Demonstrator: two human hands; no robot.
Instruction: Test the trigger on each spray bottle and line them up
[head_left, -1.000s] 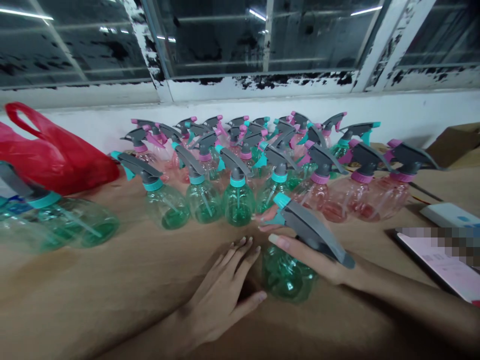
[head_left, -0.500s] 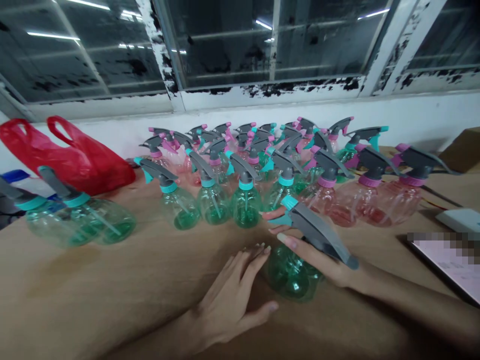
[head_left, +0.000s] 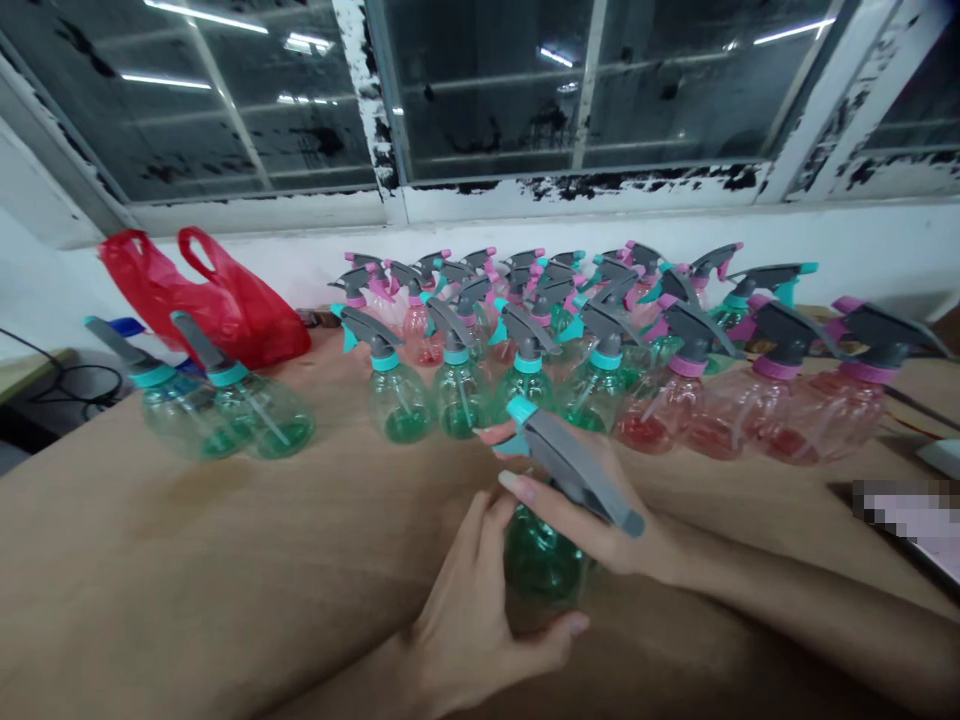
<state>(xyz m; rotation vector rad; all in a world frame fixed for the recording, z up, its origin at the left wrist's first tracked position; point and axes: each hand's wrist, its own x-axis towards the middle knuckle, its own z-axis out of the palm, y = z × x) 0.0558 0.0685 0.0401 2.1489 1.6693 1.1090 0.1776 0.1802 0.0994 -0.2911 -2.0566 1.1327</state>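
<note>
A green-tinted spray bottle [head_left: 546,560] with a grey trigger head and a turquoise nozzle stands tilted in front of me. My right hand [head_left: 600,515] is closed round its neck just under the grey head, so the collar is hidden. Against the bottle's left side my left hand [head_left: 480,600] is cupped, its fingers curving behind the round body and its thumb reaching along the front near the base. Just behind is a row of similar bottles, among them a green one [head_left: 459,395] and a pink one [head_left: 651,415].
Two more green bottles [head_left: 262,415] stand apart at the left, before a red plastic bag [head_left: 247,310]. Several pink and green sprayers crowd towards the wall below the windows. At right lies a flat device with a blurred screen [head_left: 919,525]. Black cables [head_left: 82,385] hang beyond the table's left edge.
The left hand has closed in on the bottle's side from a short gap. The right hand and the bottle have shifted left in view, while the whole scene has slid right.
</note>
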